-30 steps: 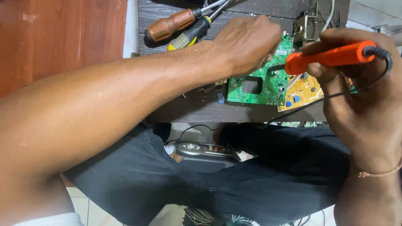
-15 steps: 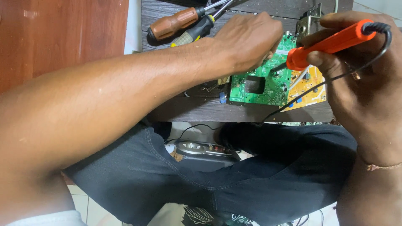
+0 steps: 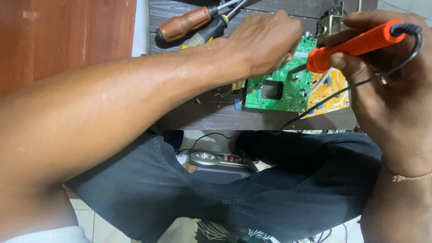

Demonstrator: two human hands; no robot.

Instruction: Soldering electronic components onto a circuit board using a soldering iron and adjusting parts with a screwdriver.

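Now, in the head view, the right hand (image 3: 387, 85) is closed around an orange soldering iron (image 3: 355, 45), which has lifted and tilted since a second ago; its tip sits at the upper right edge of the green circuit board (image 3: 279, 87), suggesting work at a new joint. The left hand (image 3: 265, 42) stays curled over the board's top edge, pressing it to the dark table (image 3: 202, 117); whether it pinches anything cannot be told. Two screwdrivers (image 3: 193, 24) lie behind.
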